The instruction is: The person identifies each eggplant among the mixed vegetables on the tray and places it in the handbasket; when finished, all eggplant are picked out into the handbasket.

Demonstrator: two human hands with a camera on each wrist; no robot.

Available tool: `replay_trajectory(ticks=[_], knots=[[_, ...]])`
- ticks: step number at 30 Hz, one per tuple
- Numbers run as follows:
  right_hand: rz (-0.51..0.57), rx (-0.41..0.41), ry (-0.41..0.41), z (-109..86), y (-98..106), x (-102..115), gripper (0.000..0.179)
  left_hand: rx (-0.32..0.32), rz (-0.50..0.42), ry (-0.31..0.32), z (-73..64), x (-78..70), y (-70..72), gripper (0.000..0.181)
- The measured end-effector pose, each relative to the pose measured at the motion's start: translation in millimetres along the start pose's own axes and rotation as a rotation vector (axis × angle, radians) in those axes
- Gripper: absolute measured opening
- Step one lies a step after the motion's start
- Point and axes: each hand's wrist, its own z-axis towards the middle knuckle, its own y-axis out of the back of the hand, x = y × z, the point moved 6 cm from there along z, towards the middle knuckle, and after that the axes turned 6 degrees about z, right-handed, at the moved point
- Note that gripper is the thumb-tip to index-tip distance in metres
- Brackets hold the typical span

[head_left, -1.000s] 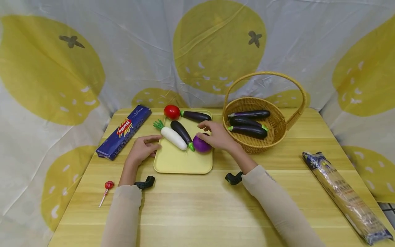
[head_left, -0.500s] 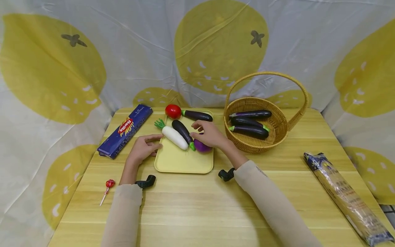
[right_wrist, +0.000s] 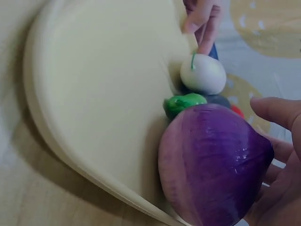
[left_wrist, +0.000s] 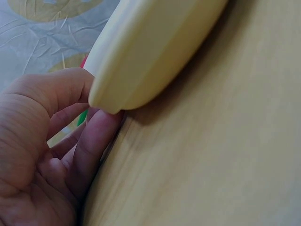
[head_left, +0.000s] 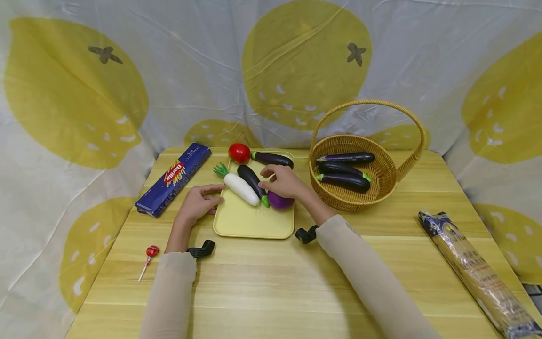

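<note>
Head view: over the tray (head_left: 254,225), the right hand (head_left: 284,181) holds its fingers spread and loosely bent around the purple onion (head_left: 280,201), near the mid-tray eggplant (head_left: 249,178); contact I cannot tell. The left hand (head_left: 196,205) pinches the tray's left rim. Right of the tray, a basket (head_left: 349,204) stands on the surface (head_left: 254,287).

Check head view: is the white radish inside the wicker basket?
No, the white radish lies on the yellow tray, while the wicker basket holds three eggplants.
</note>
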Motion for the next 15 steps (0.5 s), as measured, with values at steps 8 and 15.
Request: replay_trajectory(ticks=[8,15], knots=[[-0.016,0.032,-0.026,10.4,-2,-8,0.042,-0.005,-0.013,-0.011,5.5,7.9,-0.1,0.048],[-0.057,0.055,-0.044,15.2,-9,-7,0.045,-0.04,-0.008,-0.031,23.6,35.3,0.2,0.048]])
